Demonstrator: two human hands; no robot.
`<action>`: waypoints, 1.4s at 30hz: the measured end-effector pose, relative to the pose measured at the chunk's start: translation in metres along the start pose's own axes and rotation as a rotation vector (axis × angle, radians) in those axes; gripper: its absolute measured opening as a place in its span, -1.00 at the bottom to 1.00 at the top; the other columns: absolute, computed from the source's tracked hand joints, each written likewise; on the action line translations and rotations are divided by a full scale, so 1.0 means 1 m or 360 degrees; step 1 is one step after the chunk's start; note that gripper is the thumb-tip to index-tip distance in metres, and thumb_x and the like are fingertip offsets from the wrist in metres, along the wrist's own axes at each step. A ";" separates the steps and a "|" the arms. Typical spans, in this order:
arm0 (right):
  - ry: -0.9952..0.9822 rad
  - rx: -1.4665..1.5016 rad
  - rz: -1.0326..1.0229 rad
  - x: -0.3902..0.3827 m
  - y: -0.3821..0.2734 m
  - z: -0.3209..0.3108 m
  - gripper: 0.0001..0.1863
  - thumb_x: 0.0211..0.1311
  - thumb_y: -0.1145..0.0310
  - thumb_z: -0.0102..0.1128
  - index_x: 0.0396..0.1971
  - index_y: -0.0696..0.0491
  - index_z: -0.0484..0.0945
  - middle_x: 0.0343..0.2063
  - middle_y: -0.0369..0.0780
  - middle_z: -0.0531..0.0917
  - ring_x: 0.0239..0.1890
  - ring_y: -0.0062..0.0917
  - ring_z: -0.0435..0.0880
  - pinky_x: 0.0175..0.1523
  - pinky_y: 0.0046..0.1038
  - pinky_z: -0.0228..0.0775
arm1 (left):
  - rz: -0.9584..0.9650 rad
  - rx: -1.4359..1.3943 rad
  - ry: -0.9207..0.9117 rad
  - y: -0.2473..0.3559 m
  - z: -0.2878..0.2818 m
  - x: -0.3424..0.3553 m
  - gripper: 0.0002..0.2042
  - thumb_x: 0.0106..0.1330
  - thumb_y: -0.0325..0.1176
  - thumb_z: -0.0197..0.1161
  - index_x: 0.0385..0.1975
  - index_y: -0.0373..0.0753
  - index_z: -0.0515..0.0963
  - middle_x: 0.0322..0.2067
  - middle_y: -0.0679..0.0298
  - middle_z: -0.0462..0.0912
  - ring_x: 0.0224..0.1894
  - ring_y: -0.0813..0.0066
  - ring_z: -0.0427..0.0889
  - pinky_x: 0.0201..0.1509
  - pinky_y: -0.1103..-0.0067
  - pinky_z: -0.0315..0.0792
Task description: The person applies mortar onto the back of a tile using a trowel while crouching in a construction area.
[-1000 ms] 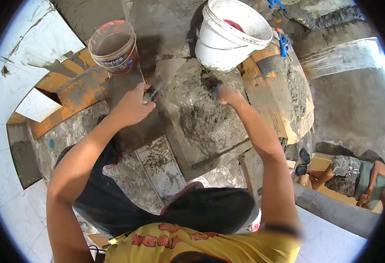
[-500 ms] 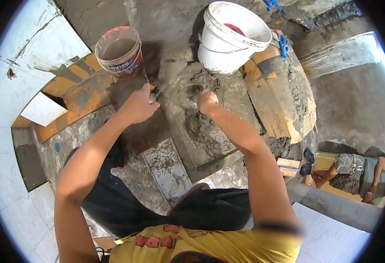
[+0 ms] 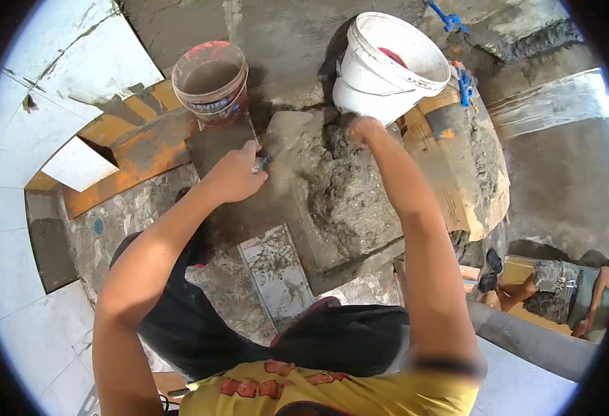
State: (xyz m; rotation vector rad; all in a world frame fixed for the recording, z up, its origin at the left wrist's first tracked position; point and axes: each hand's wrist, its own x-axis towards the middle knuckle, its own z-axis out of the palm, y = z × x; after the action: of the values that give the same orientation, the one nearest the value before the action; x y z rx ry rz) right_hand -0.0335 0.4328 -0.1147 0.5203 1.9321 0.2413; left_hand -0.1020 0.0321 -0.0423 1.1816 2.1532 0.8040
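Note:
Wet grey mortar (image 3: 353, 194) lies heaped in front of me. My right hand (image 3: 365, 130) is closed at its far side, just below a white bucket (image 3: 370, 87). What those fingers hold, if anything, is hidden. To the left, my left hand (image 3: 237, 173) is wrapped round a tool with a dark handle (image 3: 260, 163); its working end cannot be made out. Beyond that hand stands a reddish bucket (image 3: 211, 104) with greyish contents. A dark, mud-coloured flat surface (image 3: 214, 144) lies beneath my left hand.
A mortar-smeared tile (image 3: 276, 270) lies between my legs and the heap. Cardboard (image 3: 432, 166) lies right of the mortar. Blue clamp-like tools (image 3: 465, 87) are beyond it. White tiles (image 3: 89, 62) are at left, a loose tile (image 3: 80, 163) nearby. Another person (image 3: 561, 288) is at far right.
My right hand has moved away and rightward over the mortar, toward the white bucket. The left hand keeps its grip on the dark-handled tool. The whole view has shifted slightly.

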 end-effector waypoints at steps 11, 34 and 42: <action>0.0668 -0.0168 -0.0202 -0.031 -0.124 0.098 -0.68 0.18 0.32 0.30 -0.08 0.12 0.72 -0.11 -0.12 0.76 -0.05 -0.25 0.76 -0.14 -0.22 0.66 | -0.0262 0.0112 -0.0085 -0.001 -0.013 -0.005 -0.45 0.26 -0.28 0.30 0.18 -0.39 0.31 -0.08 -0.25 0.61 0.03 -0.21 0.59 0.13 0.17 0.43; 0.0366 0.0093 -0.0152 -0.110 -0.019 0.151 -0.67 0.10 0.41 0.30 -0.09 0.09 0.71 -0.11 -0.09 0.76 -0.01 -0.22 0.75 0.00 -0.24 0.63 | -0.0335 0.0091 -0.0019 0.002 -0.018 -0.017 -0.46 0.24 -0.32 0.34 0.17 -0.40 0.35 -0.01 -0.21 0.61 0.11 -0.16 0.57 0.19 0.24 0.42; 0.0716 0.0206 -0.0010 -0.070 -0.015 0.067 -0.74 0.21 0.34 0.16 -0.17 0.06 0.72 -0.15 -0.06 0.76 -0.05 -0.22 0.77 -0.04 -0.24 0.65 | -0.0246 0.0134 0.0046 -0.006 -0.013 -0.013 -0.46 0.25 -0.30 0.31 0.16 -0.43 0.32 -0.15 -0.26 0.64 -0.01 -0.22 0.62 0.08 0.19 0.47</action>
State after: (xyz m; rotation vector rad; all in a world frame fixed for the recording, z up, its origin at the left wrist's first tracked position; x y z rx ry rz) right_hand 0.0468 0.3825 -0.0909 0.5808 2.3987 0.2449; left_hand -0.1081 0.0152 -0.0354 1.0342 2.2896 0.6726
